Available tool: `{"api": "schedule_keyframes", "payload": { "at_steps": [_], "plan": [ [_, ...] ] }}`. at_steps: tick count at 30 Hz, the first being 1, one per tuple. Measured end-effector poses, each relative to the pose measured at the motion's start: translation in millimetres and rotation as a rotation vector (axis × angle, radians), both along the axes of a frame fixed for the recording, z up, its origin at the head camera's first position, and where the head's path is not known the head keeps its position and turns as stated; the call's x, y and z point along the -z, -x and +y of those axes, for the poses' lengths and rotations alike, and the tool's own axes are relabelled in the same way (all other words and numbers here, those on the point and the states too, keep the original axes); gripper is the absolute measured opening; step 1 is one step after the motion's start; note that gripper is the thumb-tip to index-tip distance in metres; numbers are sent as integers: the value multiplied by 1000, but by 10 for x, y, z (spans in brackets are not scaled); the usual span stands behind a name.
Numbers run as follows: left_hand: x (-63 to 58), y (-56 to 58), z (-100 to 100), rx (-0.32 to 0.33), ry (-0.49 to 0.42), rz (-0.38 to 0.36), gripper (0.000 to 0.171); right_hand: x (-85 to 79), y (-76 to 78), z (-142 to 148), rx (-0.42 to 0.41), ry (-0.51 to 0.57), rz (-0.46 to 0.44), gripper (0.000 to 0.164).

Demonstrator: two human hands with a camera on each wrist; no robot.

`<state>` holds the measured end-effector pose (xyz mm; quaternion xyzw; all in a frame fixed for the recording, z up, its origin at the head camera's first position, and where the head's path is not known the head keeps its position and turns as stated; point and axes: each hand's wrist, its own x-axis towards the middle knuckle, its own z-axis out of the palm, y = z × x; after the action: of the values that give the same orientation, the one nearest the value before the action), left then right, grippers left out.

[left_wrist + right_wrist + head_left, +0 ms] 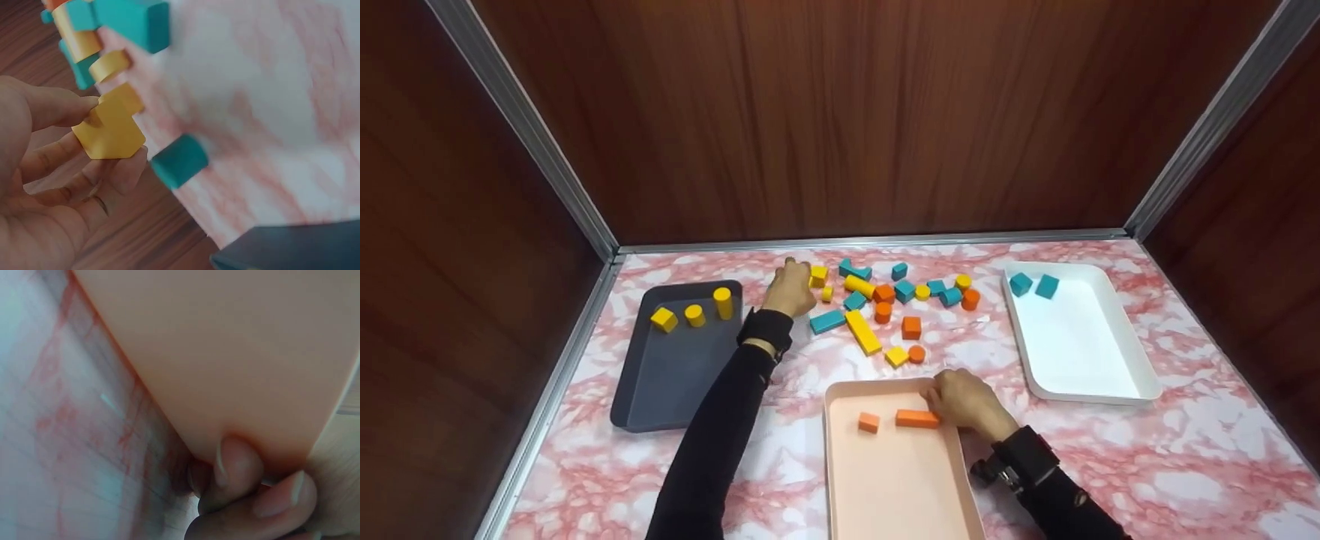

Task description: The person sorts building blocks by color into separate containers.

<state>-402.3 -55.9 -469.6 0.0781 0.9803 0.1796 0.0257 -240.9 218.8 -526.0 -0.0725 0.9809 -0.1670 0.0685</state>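
My left hand pinches a yellow hexagonal block between thumb and fingers, at the far left of the scattered blocks. Just beyond that block, the left wrist view has another yellow piece and a short yellow cylinder; a teal block lies to the right. My right hand grips the far right corner of the peach tray. Its curled fingers press on the outside of the wall; the thumb is hidden. Inside the tray are a long orange block and a small orange block.
A dark grey tray with three yellow pieces stands at left. The white tray at right holds two teal blocks. Yellow, teal and orange blocks, including a long yellow bar, lie scattered between them. Wooden panels enclose the table.
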Motion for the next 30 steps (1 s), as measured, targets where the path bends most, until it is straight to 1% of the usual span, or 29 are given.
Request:
{"api": "schedule_keyframes", "payload": {
  "at_steps": [2, 6, 12, 15, 18, 21, 26, 30],
  "plan": [
    [-82, -16, -80, 10, -16, 16, 42, -5, 2, 9, -5, -6, 7, 30],
    [-220, -62, -267, 2, -70, 32, 37, 4, 4, 20, -11, -9, 15, 30],
    [-368, -178, -602, -35, -130, 57, 43, 7, 5, 8, -10, 1, -19, 30],
    [-415, -238, -771, -42, -134, 92, 43, -6, 11, 5, -8, -5, -5, 32],
    [-391, -298, -913, -55, -138, 120, 42, 2, 12, 14, 1, -12, 5, 35],
    [-329, -367, -1045, -60, -137, 134, 39, 7, 16, 14, 10, -10, -5, 35],
    [-195, -481, -1216, -90, -125, 103, 37, 19, 15, 3, 3, -14, -8, 36],
    [-108, -539, -1302, -124, -116, 59, 38, 16, 19, -11, -5, -22, 7, 34]
  ]
}}
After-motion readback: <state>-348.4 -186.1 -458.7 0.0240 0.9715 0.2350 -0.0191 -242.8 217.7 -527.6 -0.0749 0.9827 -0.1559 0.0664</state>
